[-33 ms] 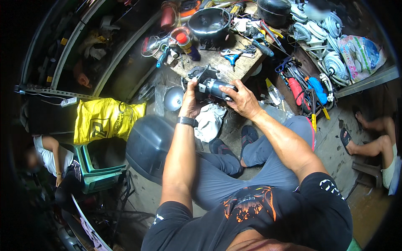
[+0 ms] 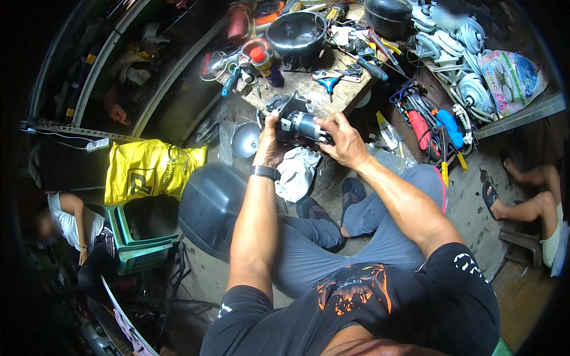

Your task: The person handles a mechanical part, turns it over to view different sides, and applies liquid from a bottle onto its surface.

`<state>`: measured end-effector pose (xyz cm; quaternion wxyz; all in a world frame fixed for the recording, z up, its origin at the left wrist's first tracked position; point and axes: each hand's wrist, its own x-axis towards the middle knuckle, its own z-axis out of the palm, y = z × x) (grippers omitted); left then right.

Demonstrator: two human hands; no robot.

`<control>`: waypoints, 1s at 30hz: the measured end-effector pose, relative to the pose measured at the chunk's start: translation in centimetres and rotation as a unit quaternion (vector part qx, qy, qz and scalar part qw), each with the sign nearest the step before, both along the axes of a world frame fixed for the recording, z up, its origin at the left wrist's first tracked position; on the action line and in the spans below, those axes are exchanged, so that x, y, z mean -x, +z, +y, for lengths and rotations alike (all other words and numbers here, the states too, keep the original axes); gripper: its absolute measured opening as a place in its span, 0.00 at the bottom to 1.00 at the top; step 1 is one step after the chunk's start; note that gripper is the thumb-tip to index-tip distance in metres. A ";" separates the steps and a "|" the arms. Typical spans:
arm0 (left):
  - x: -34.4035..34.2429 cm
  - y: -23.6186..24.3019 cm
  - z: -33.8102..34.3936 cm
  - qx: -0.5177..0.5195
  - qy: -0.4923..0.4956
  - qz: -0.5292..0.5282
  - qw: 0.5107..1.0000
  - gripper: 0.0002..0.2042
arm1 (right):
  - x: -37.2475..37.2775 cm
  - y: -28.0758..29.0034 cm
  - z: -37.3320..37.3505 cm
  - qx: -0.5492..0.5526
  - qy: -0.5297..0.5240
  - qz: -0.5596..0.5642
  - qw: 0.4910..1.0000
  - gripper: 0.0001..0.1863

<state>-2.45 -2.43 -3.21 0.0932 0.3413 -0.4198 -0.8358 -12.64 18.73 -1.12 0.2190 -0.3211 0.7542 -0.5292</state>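
Cylindrical part (image 2: 305,126), apparently silver and black

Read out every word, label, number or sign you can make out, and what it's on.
I won't copy out wording, but print stands here:
Yellow bag: large dark emblem, smaller lettering.
Pale plastic sack: pink lettering.
Black shirt: white right-sleeve lettering; left-sleeve marking too small.
Red-capped bottle: label too small to read.
Dark cylindrical part: no legible print.

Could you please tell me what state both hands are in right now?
Left hand: closed, holding the dark cylindrical part.
Right hand: closed on the same part's right end.
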 end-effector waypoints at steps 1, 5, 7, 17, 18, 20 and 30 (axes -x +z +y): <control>-0.1 0.0 0.0 -0.004 -0.002 0.025 1.000 0.31 | -0.1 0.5 -0.3 -0.004 -0.009 -0.104 0.995 0.29; 0.4 0.4 1.7 0.040 -0.002 -0.012 0.999 0.34 | 2.6 -1.6 -0.5 0.039 -0.071 -0.581 0.810 0.31; 0.1 -0.2 1.1 0.050 -0.015 0.007 0.999 0.34 | 2.6 -1.8 -0.6 0.040 -0.052 -0.581 0.811 0.30; 0.1 0.8 0.9 -0.016 0.005 0.026 1.000 0.29 | 1.4 -0.9 0.5 0.087 0.011 0.413 0.907 0.37; 0.2 0.8 0.7 -0.028 0.004 0.040 0.999 0.29 | 1.4 -0.9 0.4 0.055 -0.001 0.206 0.977 0.33; 0.7 0.6 0.5 -0.052 0.001 0.068 0.996 0.29 | 1.0 -1.1 -0.2 -0.015 -0.026 -0.228 0.973 0.28; 0.3 0.0 0.2 -0.030 -0.002 0.049 0.998 0.34 | 1.8 -0.9 -0.1 0.034 0.063 0.337 0.939 0.41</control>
